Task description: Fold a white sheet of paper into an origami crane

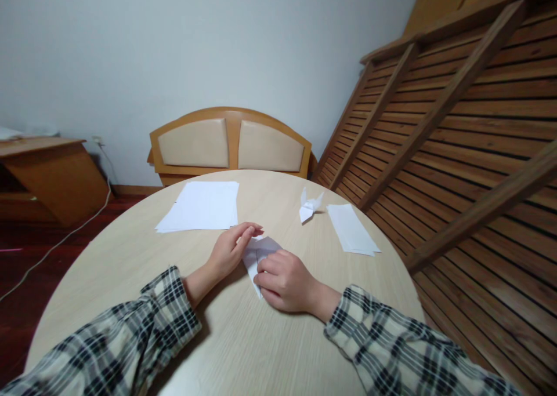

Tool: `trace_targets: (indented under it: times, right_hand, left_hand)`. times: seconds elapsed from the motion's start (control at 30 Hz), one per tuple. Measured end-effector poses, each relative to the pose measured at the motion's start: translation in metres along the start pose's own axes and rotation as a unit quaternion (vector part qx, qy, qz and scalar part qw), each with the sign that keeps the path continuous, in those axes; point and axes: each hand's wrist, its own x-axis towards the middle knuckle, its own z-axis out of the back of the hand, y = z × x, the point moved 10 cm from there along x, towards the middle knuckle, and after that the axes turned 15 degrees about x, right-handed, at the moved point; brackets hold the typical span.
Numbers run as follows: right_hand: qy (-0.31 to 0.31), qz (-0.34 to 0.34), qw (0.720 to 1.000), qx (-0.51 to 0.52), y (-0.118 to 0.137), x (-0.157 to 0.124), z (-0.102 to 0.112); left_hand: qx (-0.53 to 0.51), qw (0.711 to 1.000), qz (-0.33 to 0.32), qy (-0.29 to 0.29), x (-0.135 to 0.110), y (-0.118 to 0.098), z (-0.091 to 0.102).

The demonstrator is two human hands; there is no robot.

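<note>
A folded sheet of white paper (261,252) with crease lines lies on the table between my hands and narrows to a point towards me. At its upper left edge is my left hand (232,250), fingers together and thumb laid against the paper. My right hand (285,281) has its fingers curled over the paper's right side, pressing it near the middle crease. Both palms hide part of the sheet. Farther off to the right stands a folded white paper crane (308,207), wings raised.
The round light-wood table (217,349) carries a stack of white paper sheets (202,206) at back left. Narrow paper strips (351,229) lie near its right edge. Behind it is a padded headboard (230,141); a slatted wooden frame (444,129) leans along the right.
</note>
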Motion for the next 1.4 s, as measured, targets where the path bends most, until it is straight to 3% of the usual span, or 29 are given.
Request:
trace_targets:
  times: [0.13,0.23,0.3,0.4,0.57,1.4]
  right_hand:
    - [-0.209,-0.097,0.972,0.051,-0.027,-0.016,0.046]
    - [-0.294,-0.143,0.941,0.083,-0.049,-0.03,0.061]
    - [-0.275,-0.185,0.937,0.114,-0.067,-0.033,0.054]
    - [-0.197,-0.266,0.93,0.16,-0.093,-0.035,0.03]
    - [-0.127,-0.317,0.925,0.166,-0.106,-0.037,0.008]
    - [-0.081,-0.366,0.92,0.113,-0.111,-0.035,0.007]
  left_hand:
    - [0.032,0.998,-0.01,0.047,-0.004,0.001,-0.005]
    - [0.065,0.994,-0.004,0.083,-0.005,0.006,-0.013]
    - [0.081,0.992,-0.003,0.096,-0.005,0.01,-0.018]
    - [0.107,0.989,0.001,0.098,-0.003,0.016,-0.022]
    - [0.118,0.988,-0.005,0.1,-0.002,0.02,-0.028]
    - [0.157,0.979,0.026,0.13,0.0,0.021,-0.034]
